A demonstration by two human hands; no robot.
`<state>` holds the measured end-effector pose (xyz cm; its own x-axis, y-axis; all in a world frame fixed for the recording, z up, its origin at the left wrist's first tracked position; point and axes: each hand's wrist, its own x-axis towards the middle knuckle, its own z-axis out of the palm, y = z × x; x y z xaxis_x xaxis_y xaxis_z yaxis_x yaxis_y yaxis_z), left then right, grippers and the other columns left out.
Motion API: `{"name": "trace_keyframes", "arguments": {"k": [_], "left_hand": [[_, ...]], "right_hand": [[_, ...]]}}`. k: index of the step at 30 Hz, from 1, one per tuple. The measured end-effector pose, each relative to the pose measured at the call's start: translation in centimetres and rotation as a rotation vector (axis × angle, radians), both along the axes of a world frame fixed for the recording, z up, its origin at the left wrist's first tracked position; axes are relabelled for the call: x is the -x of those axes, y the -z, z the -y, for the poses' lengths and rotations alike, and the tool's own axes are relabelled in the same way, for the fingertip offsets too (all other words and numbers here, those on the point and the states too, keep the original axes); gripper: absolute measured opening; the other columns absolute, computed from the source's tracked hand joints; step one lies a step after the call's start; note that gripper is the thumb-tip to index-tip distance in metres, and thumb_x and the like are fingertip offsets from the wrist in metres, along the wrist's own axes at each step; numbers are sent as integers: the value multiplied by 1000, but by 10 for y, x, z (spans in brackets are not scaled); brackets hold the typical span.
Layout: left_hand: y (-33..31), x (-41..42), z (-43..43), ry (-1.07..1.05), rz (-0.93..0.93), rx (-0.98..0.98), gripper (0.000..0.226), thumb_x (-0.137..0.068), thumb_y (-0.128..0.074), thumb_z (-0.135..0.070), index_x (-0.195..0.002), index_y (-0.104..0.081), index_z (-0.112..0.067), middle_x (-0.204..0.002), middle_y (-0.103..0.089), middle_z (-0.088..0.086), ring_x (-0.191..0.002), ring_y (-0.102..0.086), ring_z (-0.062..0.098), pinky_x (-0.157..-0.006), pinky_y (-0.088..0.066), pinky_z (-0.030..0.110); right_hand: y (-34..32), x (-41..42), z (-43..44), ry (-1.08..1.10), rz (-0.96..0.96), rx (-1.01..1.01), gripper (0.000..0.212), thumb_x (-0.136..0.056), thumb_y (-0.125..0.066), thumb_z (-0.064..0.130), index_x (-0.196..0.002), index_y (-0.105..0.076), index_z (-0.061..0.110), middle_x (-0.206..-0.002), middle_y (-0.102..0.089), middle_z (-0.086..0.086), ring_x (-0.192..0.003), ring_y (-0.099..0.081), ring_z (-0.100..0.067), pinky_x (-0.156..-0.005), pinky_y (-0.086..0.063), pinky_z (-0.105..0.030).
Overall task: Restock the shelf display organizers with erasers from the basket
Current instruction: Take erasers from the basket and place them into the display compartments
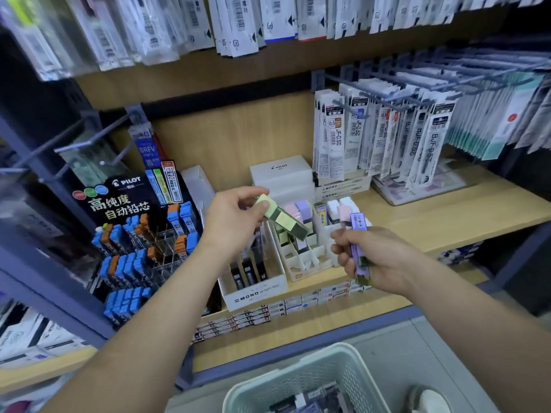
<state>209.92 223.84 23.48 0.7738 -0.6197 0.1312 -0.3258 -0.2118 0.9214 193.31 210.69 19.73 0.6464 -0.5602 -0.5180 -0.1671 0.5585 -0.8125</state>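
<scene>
Closest in, at the bottom edge, a pale green perforated basket holds a jumble of dark and purple packets; they are too blurred to say for certain that all are erasers.

Above it, the right hand has its fingers curled round a small stack of purple erasers, long slim blocks in lilac sleeves with a dark band near one end. The stack is held on end, in the air just in front of the shelf's edge. The left hand pinches green erasers between thumb and fingers: pale green blocks with a darker olive end, tilted down to the right over the organizer.

That white divided organizer stands on the wooden shelf. Its front slots show bare white dividers, while the rear slots hold upright green, pink and purple erasers. Just to its right, a second white organizer holds white and pink blocks. To its left, touching it, an open Mono box contains dark slim cases standing on end.

Further left is a black Pilot lead display stocked with blue and orange cases. Behind the organizers sits a white Pilot box, and pen refill packs hang on hooks to the right.
</scene>
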Motion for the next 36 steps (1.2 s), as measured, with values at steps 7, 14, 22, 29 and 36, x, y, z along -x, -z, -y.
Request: {"name": "trace_keyframes", "arguments": {"k": [7, 14, 22, 29, 36], "left_hand": [[3, -4, 22, 138, -7, -58, 20, -89, -65, -7, -98, -73, -22, -84, -65, 1, -77, -71, 24, -78, -58, 30], [-8, -22, 12, 234, -120, -81, 14, -85, -68, -8, -98, -72, -11, -86, -65, 16, -71, -67, 20, -78, -58, 29], [-11, -38, 26, 128, 377, -292, 13, -87, -68, -31, -88, -73, -19, -65, -66, -1, -53, -55, 9, -56, -48, 23], [4, -37, 45, 137, 745, -544, 21, -94, -58, -28, -108, -71, -18, -100, -68, 7, -93, -60, 25, -81, -49, 33], [20, -29, 53, 96, 867, -483, 23, -90, -62, -33, -104, -70, -17, -95, -65, 5, -87, -60, 23, -79, -50, 39]], "right_hand": [[9, -29, 4, -72, 44, -35, 4, -94, -61, 13, -96, -59, 9, -78, -58, -10, -43, -41, -9, -34, -31, -16], [10, -49, 5, -59, 72, -84, 10, -96, -58, 16, -89, -61, 9, -63, -60, -8, -42, -39, -8, -34, -30, -15], [5, -50, 19, 70, -30, 71, 12, -93, -57, 12, -81, -58, 10, -73, -55, -10, -50, -40, -16, -36, -33, -19], [-2, -43, 23, 139, 111, -66, 16, -87, -45, -10, -92, -56, 0, -71, -49, -11, -54, -45, -21, -50, -46, -29], [-3, -39, 22, 81, 145, -81, 9, -96, -50, -4, -95, -55, 3, -79, -50, -13, -63, -55, -23, -74, -59, -45]]}}
